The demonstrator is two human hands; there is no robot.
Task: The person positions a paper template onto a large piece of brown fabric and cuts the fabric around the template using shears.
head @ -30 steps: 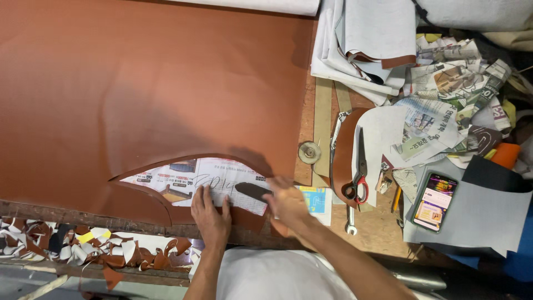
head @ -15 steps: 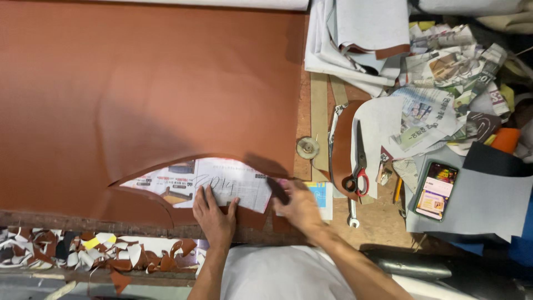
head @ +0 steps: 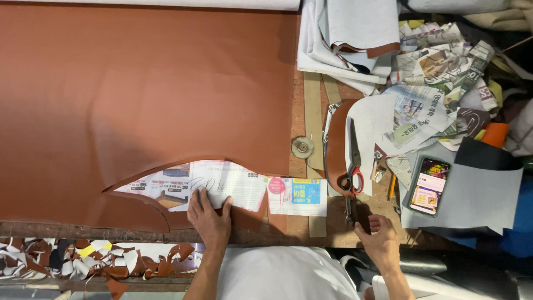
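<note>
My left hand (head: 209,218) lies flat, fingers spread, pressing on the white paper pattern (head: 222,186) at the near edge of the brown leather sheet (head: 144,94) that covers most of the desk (head: 311,100); it grips nothing, only holds the paper down. My right hand (head: 378,236) is well off to the right, near the front edge of the desk, fingers curled around a dark tool (head: 351,210) whose far end lies just below the handles of the red-handled scissors (head: 353,161). I cannot tell exactly what the tool is, as my fingers cover much of it. The scissors lie with their long axis running away from me, blades pointing to the far side, handles toward me, so the right hand is much the nearer to them. The pattern stretches left to right, with a blue and yellow printed sheet (head: 298,196) beside it. A phone (head: 428,186) rests further right.
</note>
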